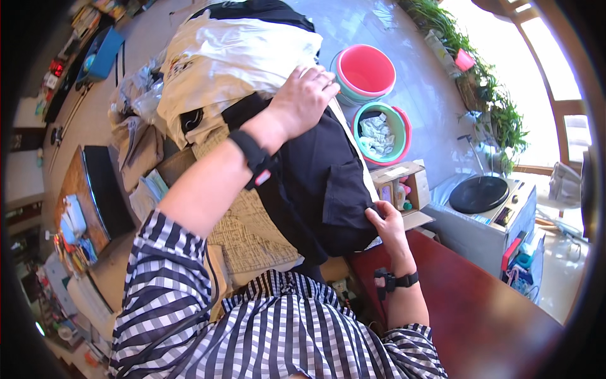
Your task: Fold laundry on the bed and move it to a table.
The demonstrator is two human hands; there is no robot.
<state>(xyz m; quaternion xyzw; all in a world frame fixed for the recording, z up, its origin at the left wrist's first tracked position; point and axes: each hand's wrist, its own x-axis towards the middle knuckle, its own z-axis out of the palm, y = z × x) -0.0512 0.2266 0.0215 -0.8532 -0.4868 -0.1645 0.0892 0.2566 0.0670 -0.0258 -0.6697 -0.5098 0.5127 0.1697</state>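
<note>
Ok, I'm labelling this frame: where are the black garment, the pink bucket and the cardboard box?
black garment (pixel 319 183), head view, middle of the fabric
pink bucket (pixel 366 68), head view, inside bottom
cardboard box (pixel 420 186), head view, right wall
</note>
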